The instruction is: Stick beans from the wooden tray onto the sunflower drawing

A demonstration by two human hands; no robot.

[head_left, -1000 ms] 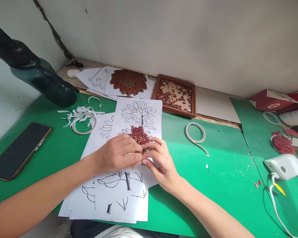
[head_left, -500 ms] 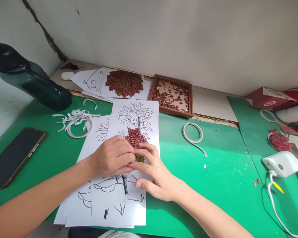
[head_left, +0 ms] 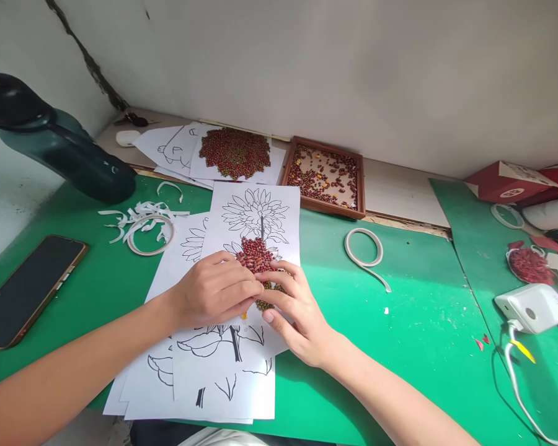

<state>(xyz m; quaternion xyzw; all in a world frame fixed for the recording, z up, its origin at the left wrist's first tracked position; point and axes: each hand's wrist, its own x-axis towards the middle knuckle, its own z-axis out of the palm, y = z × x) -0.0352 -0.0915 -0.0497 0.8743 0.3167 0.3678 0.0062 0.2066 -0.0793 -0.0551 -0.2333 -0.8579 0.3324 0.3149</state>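
Observation:
Both hands meet over a sheet of paper (head_left: 279,204) printed with sunflower outlines. Red beans (head_left: 253,255) and green beans (head_left: 264,305) cover part of the drawing between them. My left hand (head_left: 216,290) is closed, its fingertips pressed together at the edge of the beans; whatever they hold is hidden. With fingers bent and apart, my right hand (head_left: 300,306) rests on the right side of the bean patch, its fingertips close to the left ones. A small yellow piece (head_left: 244,316) shows just under my left hand. More line-drawn sheets (head_left: 144,371) lie beneath.
Behind the papers stand a wooden tray (head_left: 363,186) of mixed beans and a finished-looking bean flower (head_left: 235,153). Tape rolls (head_left: 363,248), paper strips (head_left: 134,217), a phone (head_left: 32,288), a dark bottle (head_left: 69,148) and a white charger (head_left: 532,306) lie around the green table.
My right hand's thumb has moved up and nearer to its fingers. The fingertips of both hands have shifted slightly right. A yellow piece now shows below my left hand.

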